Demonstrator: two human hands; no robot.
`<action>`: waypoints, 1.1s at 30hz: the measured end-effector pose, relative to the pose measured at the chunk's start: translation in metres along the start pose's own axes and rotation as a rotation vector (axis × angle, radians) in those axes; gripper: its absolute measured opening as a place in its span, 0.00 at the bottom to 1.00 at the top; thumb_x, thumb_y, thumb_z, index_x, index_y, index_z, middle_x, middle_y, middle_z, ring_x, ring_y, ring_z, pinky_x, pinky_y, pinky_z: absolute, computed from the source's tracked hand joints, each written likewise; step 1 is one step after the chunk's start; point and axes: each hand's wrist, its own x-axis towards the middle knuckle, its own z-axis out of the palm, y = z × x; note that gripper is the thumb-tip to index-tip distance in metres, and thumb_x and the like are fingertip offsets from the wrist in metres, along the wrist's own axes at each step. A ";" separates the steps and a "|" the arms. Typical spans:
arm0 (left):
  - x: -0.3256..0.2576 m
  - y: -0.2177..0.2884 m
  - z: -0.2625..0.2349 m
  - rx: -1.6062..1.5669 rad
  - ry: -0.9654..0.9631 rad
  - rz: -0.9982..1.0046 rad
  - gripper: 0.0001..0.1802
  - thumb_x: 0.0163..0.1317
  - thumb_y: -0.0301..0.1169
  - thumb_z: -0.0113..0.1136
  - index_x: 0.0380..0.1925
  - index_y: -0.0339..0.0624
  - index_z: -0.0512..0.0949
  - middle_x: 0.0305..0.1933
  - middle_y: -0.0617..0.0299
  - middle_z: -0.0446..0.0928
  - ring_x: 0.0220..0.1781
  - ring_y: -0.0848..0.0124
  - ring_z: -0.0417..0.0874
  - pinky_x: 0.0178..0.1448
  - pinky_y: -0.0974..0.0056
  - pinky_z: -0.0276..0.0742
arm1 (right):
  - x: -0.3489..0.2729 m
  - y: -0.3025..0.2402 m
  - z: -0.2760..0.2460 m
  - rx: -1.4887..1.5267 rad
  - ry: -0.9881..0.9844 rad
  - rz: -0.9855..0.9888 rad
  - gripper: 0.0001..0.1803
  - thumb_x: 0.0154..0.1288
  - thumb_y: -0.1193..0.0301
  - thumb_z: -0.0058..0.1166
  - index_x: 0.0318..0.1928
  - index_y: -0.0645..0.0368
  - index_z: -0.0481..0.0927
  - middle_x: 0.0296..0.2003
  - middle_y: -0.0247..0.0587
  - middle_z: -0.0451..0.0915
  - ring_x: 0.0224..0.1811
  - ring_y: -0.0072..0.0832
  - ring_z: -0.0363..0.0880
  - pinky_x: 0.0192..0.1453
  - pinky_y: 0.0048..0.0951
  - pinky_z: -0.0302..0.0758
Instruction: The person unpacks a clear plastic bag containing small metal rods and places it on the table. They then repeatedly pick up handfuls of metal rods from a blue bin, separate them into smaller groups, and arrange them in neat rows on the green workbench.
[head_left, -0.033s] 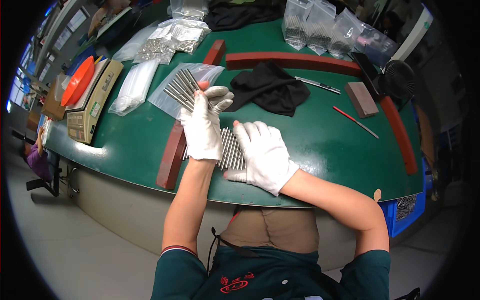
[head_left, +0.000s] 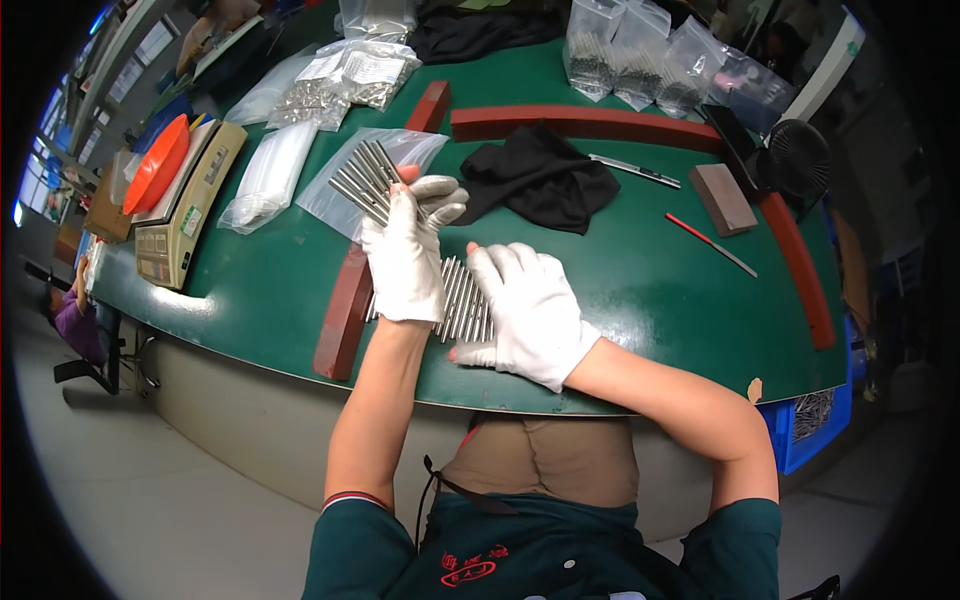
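Note:
In my white-gloved left hand (head_left: 407, 240), raised over the table, is a fanned bundle of thin metal rods (head_left: 364, 182). Its thumb presses on them, and the bare thumb tip and a fingertip show past the glove. Below, a row of similar rods (head_left: 462, 303) lies side by side on the green table; the left hand and wrist cover part of it. My right hand (head_left: 530, 310), also gloved, rests flat at the right end of that row. Its fingers stretch along the rods' far ends, and the thumb lies apart near their close ends.
Red bars (head_left: 343, 315) frame the work area. A clear plastic bag (head_left: 330, 205) lies beyond the left hand. Further off are a black cloth (head_left: 540, 180), a cutter knife (head_left: 635, 171), a red-handled thin tool (head_left: 710, 243), a brown block (head_left: 724, 200), a scale (head_left: 190, 205) and a small fan (head_left: 797, 157).

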 end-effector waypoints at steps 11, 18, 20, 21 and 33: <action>-0.029 -0.005 0.060 -0.185 -0.565 -0.899 0.17 0.62 0.39 0.51 0.44 0.40 0.68 0.33 0.50 0.76 0.26 0.70 0.77 0.25 0.71 0.72 | -0.009 0.081 -0.078 1.099 0.142 0.491 0.15 0.60 0.69 0.53 0.44 0.65 0.77 0.36 0.35 0.78 0.37 0.17 0.74 0.40 0.19 0.71; -0.029 -0.028 0.072 -0.168 -0.633 -0.912 0.18 0.64 0.38 0.49 0.47 0.37 0.67 0.39 0.45 0.76 0.32 0.66 0.79 0.34 0.66 0.77 | -0.024 0.093 -0.092 1.169 0.093 0.529 0.10 0.58 0.72 0.53 0.39 0.65 0.78 0.28 0.29 0.71 0.29 0.15 0.71 0.37 0.18 0.68; -0.031 -0.031 0.068 -0.168 -0.632 -0.923 0.19 0.64 0.38 0.49 0.48 0.37 0.66 0.40 0.44 0.75 0.34 0.64 0.80 0.37 0.65 0.78 | -0.025 0.095 -0.087 1.179 0.085 0.546 0.09 0.59 0.73 0.52 0.39 0.64 0.79 0.29 0.29 0.73 0.28 0.14 0.71 0.37 0.17 0.68; -0.032 -0.031 0.067 -0.155 -0.623 -0.928 0.19 0.64 0.38 0.49 0.49 0.37 0.66 0.40 0.44 0.75 0.34 0.64 0.80 0.37 0.65 0.78 | -0.026 0.094 -0.086 1.198 0.079 0.563 0.09 0.59 0.73 0.51 0.39 0.64 0.79 0.29 0.30 0.74 0.29 0.14 0.71 0.37 0.16 0.68; -0.036 -0.031 0.066 -0.109 -0.589 -0.963 0.18 0.64 0.38 0.49 0.48 0.36 0.66 0.38 0.45 0.76 0.30 0.67 0.80 0.32 0.68 0.77 | -0.028 0.092 -0.088 1.241 0.061 0.640 0.11 0.59 0.70 0.51 0.39 0.64 0.78 0.28 0.35 0.79 0.27 0.15 0.73 0.35 0.18 0.72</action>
